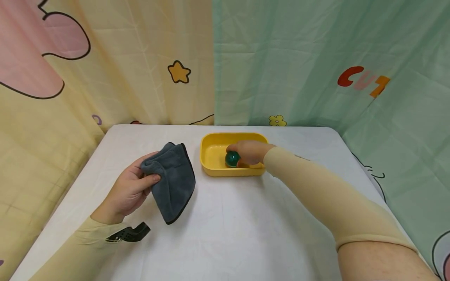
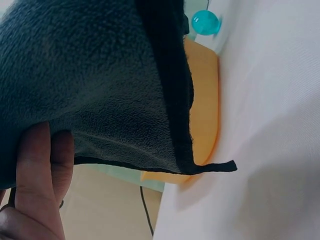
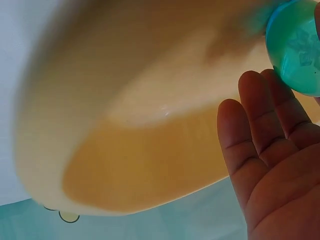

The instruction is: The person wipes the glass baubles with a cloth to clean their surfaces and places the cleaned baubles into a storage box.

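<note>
My left hand [image 1: 130, 187] pinches a dark grey cloth [image 1: 172, 183] with black edging, thumb in front, and the cloth hangs down above the table. In the left wrist view the cloth [image 2: 100, 85] covers much of the scene, with a small loop at its corner. My right hand [image 1: 251, 151] reaches into a yellow tray [image 1: 225, 172] and holds a shiny green ball [image 1: 232, 159] between fingers and thumb. Close up, the right wrist view has the fingers against the translucent ball [image 3: 297, 50]. A turquoise ball [image 2: 205, 22] shows past the tray in the left wrist view; whether it is the same one I cannot tell.
The table [image 1: 218, 234] has a white cover. Behind it hang a yellow curtain [image 1: 151, 47] and a green curtain [image 1: 281, 58]. A black strap piece [image 1: 130, 233] sticks out from the left wrist.
</note>
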`<control>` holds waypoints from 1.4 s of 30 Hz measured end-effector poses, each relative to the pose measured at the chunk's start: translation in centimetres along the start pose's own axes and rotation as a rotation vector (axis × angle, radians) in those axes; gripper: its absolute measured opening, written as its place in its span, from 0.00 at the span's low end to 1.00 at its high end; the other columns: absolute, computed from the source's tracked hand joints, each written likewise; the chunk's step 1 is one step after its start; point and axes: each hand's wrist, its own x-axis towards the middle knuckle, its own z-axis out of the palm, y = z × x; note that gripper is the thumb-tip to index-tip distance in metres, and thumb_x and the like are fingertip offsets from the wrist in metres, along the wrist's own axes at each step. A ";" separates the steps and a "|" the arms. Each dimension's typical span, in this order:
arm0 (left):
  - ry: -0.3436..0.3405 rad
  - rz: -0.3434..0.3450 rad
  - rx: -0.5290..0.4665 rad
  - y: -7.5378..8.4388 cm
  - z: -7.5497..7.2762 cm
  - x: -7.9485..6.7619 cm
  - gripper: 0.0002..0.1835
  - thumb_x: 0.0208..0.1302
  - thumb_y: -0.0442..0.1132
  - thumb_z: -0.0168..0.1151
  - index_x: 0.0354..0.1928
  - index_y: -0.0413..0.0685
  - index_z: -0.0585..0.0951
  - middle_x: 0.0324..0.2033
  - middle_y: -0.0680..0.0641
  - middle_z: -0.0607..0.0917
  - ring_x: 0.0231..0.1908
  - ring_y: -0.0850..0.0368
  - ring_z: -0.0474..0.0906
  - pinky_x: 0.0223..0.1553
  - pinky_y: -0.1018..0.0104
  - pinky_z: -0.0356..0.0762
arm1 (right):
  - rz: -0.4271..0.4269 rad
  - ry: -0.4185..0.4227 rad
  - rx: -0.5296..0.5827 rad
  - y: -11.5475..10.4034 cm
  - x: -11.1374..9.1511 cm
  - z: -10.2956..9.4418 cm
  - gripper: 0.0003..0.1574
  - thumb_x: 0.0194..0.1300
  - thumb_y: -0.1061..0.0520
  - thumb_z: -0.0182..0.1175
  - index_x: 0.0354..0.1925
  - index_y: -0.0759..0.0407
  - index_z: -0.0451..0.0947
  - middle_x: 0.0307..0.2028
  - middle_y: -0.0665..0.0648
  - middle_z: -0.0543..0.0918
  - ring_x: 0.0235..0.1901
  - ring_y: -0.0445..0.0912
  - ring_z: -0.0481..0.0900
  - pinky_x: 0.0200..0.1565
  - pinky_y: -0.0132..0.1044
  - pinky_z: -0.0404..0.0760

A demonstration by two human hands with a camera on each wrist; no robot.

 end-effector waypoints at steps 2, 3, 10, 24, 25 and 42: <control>0.003 0.000 0.003 0.0 0.0 0.0 0.33 0.71 0.13 0.48 0.74 0.43 0.71 0.65 0.50 0.82 0.59 0.60 0.84 0.55 0.71 0.86 | 0.009 -0.003 0.005 0.0 0.0 0.0 0.40 0.73 0.54 0.68 0.77 0.36 0.66 0.71 0.54 0.75 0.67 0.54 0.71 0.78 0.56 0.66; 0.004 -0.001 0.003 0.0 0.1 0.0 0.33 0.71 0.13 0.49 0.74 0.43 0.71 0.64 0.50 0.83 0.59 0.61 0.84 0.54 0.71 0.86 | 0.012 -0.006 0.009 0.1 -0.1 -0.1 0.41 0.73 0.54 0.68 0.78 0.36 0.66 0.73 0.54 0.74 0.68 0.54 0.71 0.79 0.56 0.65; 0.005 -0.007 0.023 0.0 0.3 0.2 0.33 0.72 0.14 0.49 0.74 0.43 0.71 0.65 0.49 0.82 0.59 0.61 0.84 0.55 0.71 0.86 | -0.003 0.037 0.001 1.7 -2.0 -1.5 0.46 0.75 0.49 0.66 0.82 0.38 0.57 0.79 0.53 0.66 0.77 0.55 0.65 0.80 0.58 0.60; 0.021 -0.048 0.063 -0.3 0.7 1.7 0.30 0.73 0.17 0.51 0.74 0.44 0.70 0.65 0.50 0.82 0.58 0.61 0.84 0.54 0.70 0.86 | 0.100 0.069 -0.080 10.5 -10.5 -0.8 0.45 0.70 0.46 0.71 0.78 0.54 0.67 0.75 0.65 0.71 0.75 0.65 0.66 0.74 0.66 0.69; 0.020 -0.051 0.066 -0.3 0.8 1.8 0.31 0.73 0.17 0.51 0.74 0.44 0.70 0.64 0.50 0.82 0.58 0.61 0.84 0.53 0.70 0.87 | 0.108 0.055 -0.078 11.0 -10.9 -0.3 0.46 0.69 0.47 0.72 0.78 0.54 0.66 0.75 0.66 0.70 0.75 0.65 0.66 0.73 0.66 0.69; 0.007 -0.078 0.071 -1.1 1.0 2.0 0.30 0.73 0.18 0.53 0.73 0.48 0.73 0.62 0.52 0.84 0.54 0.63 0.86 0.50 0.72 0.87 | 0.152 0.112 -0.043 14.5 -11.0 4.4 0.46 0.67 0.55 0.74 0.77 0.52 0.67 0.70 0.69 0.74 0.68 0.65 0.72 0.68 0.64 0.77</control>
